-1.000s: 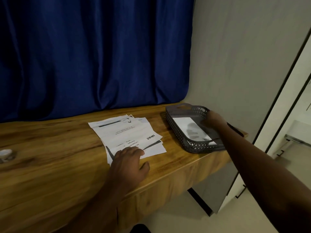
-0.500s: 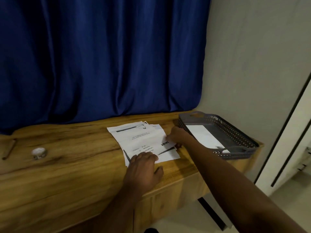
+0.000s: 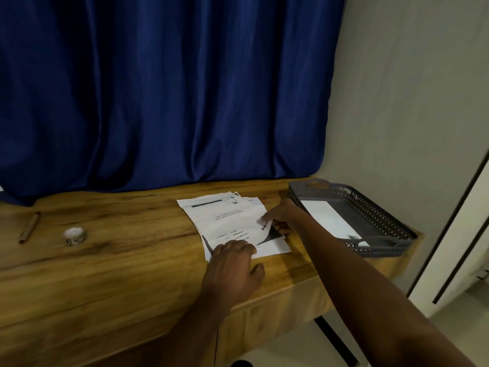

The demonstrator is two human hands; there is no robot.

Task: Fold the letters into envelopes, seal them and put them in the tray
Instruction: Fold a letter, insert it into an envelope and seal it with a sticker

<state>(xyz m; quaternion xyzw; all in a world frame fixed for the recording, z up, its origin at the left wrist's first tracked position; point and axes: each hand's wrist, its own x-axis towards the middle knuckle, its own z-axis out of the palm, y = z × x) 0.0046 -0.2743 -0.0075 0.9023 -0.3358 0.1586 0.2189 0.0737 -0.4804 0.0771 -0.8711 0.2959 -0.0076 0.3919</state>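
**Risk of dragging the whole stack while one letter is lifted**

Stack of white printed paper letters (image 3: 227, 221) lies on the brown wooden table (image 3: 119, 274), and both hands are on it. Nearest, the left hand (image 3: 232, 271) presses its spread fingers flat on the near edge of the stack. Just beyond it, the right hand (image 3: 280, 215) pinches the right corner of the top sheet between thumb and fingers; this corner is curled up from the sheet below.

If the left hand presses also the top sheet, the pull may tear or crease it. If it presses too lightly, I think the lower sheets can slide toward the table edge.

Beyond the right hand, on its right side, stands the dark grey perforated plastic tray (image 3: 383, 223). Inside it lies one white flat envelope (image 3: 328, 221), nothing more that I can see.
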